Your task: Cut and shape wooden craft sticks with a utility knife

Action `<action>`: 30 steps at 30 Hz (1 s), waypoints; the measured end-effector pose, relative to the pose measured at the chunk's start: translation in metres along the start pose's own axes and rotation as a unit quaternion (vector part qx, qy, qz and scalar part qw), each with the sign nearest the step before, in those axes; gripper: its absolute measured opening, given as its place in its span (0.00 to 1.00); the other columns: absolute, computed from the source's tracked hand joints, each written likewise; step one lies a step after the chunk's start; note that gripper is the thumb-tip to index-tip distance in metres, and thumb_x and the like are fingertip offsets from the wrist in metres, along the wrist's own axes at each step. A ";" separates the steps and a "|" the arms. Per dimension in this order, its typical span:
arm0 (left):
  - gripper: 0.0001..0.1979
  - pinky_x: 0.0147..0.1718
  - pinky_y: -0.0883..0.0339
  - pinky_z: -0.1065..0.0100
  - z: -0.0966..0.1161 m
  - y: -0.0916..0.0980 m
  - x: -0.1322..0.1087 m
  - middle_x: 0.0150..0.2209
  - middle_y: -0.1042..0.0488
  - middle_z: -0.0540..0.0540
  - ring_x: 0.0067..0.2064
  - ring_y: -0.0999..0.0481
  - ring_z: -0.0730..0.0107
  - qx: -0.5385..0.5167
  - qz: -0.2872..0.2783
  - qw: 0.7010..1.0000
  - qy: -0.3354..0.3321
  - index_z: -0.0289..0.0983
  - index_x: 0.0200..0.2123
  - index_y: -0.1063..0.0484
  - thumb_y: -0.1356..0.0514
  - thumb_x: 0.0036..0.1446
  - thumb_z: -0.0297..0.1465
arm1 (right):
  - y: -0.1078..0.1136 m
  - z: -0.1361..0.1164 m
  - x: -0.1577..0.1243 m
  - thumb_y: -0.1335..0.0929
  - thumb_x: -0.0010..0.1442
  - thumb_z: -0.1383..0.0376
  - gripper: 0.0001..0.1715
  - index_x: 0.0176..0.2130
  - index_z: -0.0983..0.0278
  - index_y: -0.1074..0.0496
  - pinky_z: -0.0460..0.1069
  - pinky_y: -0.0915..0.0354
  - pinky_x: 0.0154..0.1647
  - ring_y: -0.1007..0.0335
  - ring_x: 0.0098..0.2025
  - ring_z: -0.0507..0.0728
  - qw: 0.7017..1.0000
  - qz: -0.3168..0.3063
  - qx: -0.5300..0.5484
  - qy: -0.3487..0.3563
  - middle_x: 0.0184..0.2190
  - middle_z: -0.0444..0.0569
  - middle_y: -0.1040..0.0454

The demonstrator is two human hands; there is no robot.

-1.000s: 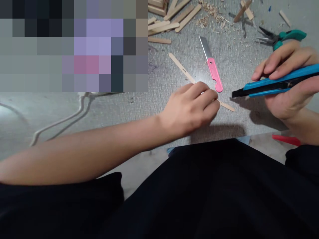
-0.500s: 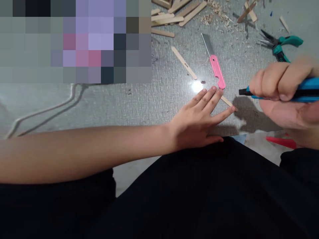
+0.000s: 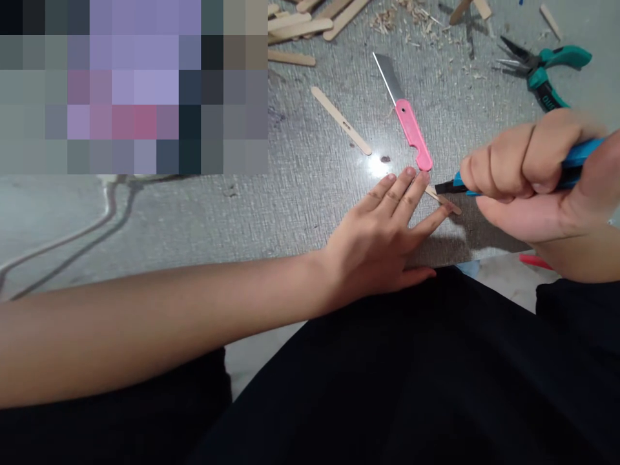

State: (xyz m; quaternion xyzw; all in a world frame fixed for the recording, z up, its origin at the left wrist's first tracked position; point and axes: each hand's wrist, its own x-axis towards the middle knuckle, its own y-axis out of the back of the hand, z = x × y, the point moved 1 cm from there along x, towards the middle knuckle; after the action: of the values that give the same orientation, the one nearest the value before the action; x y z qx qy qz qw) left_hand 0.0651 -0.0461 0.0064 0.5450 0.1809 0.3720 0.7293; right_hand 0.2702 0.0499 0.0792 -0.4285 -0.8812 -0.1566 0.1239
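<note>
My left hand (image 3: 382, 232) lies on the table with its fingers spread, over a thin wooden stick (image 3: 454, 208) whose right end shows past the fingertips. My right hand (image 3: 533, 168) is wrapped round a blue and black cutter (image 3: 584, 155). The cutter's dark tip is at the stick, just right of my left fingers. Above my left fingertips lies a pink-handled knife (image 3: 414, 134), blade toward the upper left. Left of the knife rests another wooden stick (image 3: 339, 119) with a small slot in it.
Green-handled pliers (image 3: 537, 68) lie at the upper right. Several wooden sticks (image 3: 300, 27) and some shavings (image 3: 411, 16) are at the top. A pale cable (image 3: 58, 239) runs at the left. Below the table edge there is a red object (image 3: 535, 261).
My right hand has moved left with the cutter, bringing its tip to the stick. My left hand stays spread on the stick. The view has shifted slightly.
</note>
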 end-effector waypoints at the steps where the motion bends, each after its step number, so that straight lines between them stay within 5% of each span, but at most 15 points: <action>1: 0.56 0.81 0.34 0.28 0.000 0.001 0.001 0.86 0.42 0.20 0.85 0.37 0.17 0.002 -0.007 1.000 0.002 0.38 0.86 0.37 0.21 0.65 0.53 | -0.003 0.000 0.001 0.43 0.89 0.45 0.39 0.27 0.55 0.51 0.51 0.44 0.23 0.64 0.18 0.50 1.000 0.004 0.015 0.017 0.19 0.36 0.54; 6: 0.56 0.82 0.35 0.29 0.001 0.005 0.002 0.86 0.43 0.20 0.86 0.38 0.18 -0.003 -0.028 1.000 0.007 0.38 0.86 0.38 0.22 0.66 0.53 | -0.014 0.000 0.003 0.46 0.89 0.41 0.41 0.27 0.55 0.54 0.50 0.49 0.23 0.65 0.19 0.50 0.999 0.011 0.006 0.040 0.19 0.35 0.56; 13: 0.55 0.84 0.38 0.31 -0.002 0.005 -0.001 0.88 0.44 0.26 0.87 0.40 0.21 -0.015 -0.032 0.999 0.010 0.40 0.87 0.39 0.23 0.67 0.53 | -0.007 -0.002 -0.002 0.39 0.88 0.43 0.41 0.26 0.56 0.53 0.50 0.40 0.28 0.49 0.22 0.52 0.997 0.003 0.071 -0.023 0.20 0.37 0.55; 20: 0.55 0.84 0.38 0.31 -0.002 0.004 -0.001 0.88 0.43 0.26 0.87 0.39 0.21 -0.018 -0.023 1.000 0.008 0.40 0.86 0.38 0.23 0.66 0.54 | -0.013 -0.004 0.006 0.52 0.84 0.35 0.49 0.21 0.62 0.54 0.49 0.50 0.26 0.64 0.19 0.48 0.988 0.020 0.151 -0.039 0.17 0.38 0.59; 27: 0.54 0.85 0.39 0.31 -0.002 0.006 0.000 0.88 0.45 0.24 0.87 0.40 0.19 -0.032 -0.030 0.999 0.006 0.38 0.86 0.38 0.23 0.67 0.52 | -0.014 -0.016 0.009 0.53 0.87 0.40 0.49 0.20 0.63 0.54 0.49 0.49 0.28 0.59 0.20 0.48 0.991 0.009 0.101 -0.090 0.18 0.39 0.55; 30: 0.54 0.85 0.40 0.31 -0.002 0.006 0.000 0.88 0.44 0.26 0.87 0.40 0.20 -0.029 -0.031 0.999 0.011 0.40 0.86 0.38 0.23 0.67 0.54 | -0.014 -0.015 0.008 0.55 0.86 0.38 0.50 0.20 0.61 0.54 0.50 0.50 0.26 0.61 0.19 0.48 0.992 0.022 0.115 -0.054 0.17 0.39 0.55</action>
State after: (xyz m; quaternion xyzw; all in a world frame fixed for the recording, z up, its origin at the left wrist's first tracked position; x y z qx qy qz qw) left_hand 0.0617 -0.0438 0.0115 0.5134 0.1948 0.3600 0.7543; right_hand 0.2553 0.0415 0.0933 -0.4383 -0.8893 -0.0277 0.1276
